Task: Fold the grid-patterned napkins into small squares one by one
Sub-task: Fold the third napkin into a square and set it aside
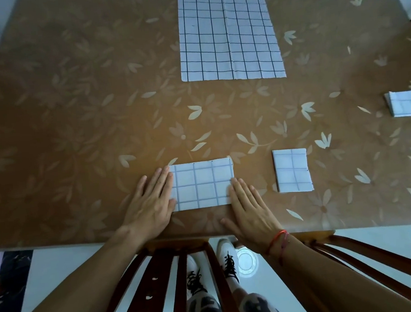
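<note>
A white napkin with a dark grid, folded into a rectangle (202, 184), lies near the table's front edge. My left hand (150, 201) lies flat with straight fingers at its left edge. At its right edge my right hand (250, 208) lies flat too, fingertips touching the cloth. One napkin folded into a small square (293, 170) sits to the right. Another small folded pile (406, 106) sits at the far right. Unfolded grid napkins (228, 32) lie spread at the back of the table.
The table carries a brown cloth with a pale leaf pattern (72, 117). A wooden chair back (170, 278) stands between me and the table's front edge. A second chair (358, 267) is at the lower right.
</note>
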